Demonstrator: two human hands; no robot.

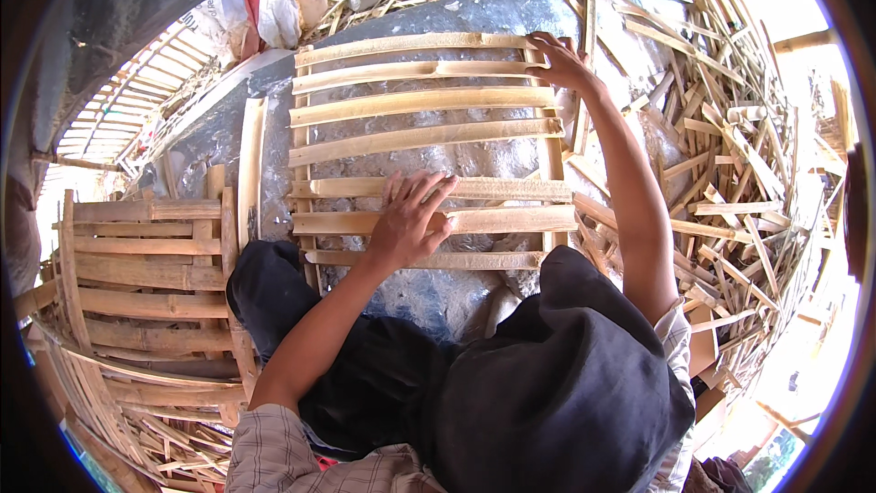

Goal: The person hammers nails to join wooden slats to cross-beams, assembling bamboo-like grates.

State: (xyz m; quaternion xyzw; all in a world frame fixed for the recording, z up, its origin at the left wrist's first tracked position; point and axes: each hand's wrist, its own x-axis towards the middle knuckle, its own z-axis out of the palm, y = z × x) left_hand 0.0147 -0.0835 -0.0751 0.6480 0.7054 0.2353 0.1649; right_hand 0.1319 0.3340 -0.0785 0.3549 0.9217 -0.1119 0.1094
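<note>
A ladder-like bamboo frame (429, 135) lies before me, with several pale split-bamboo slats laid across two upright strips. My left hand (411, 219) rests on the lower slats, its fingers stretched out and lying over the fifth slat (511, 189) and sixth slat (511, 219). At the far right corner, my right hand (564, 64) touches the end of the top slat (429, 42). Its fingers curve over that end, while the thumb sits apart, near the second slat (411, 76). Part of the right upright strip (551, 160) shows between the slats.
A finished-looking bamboo panel (151, 288) stands at the left. Beside the frame lies a loose bamboo strip (253, 160). Heaps of bamboo offcuts (730, 192) cover the right side. Under the frame is a dark grey sheet (456, 14). White sacks (290, 0) stand at the back.
</note>
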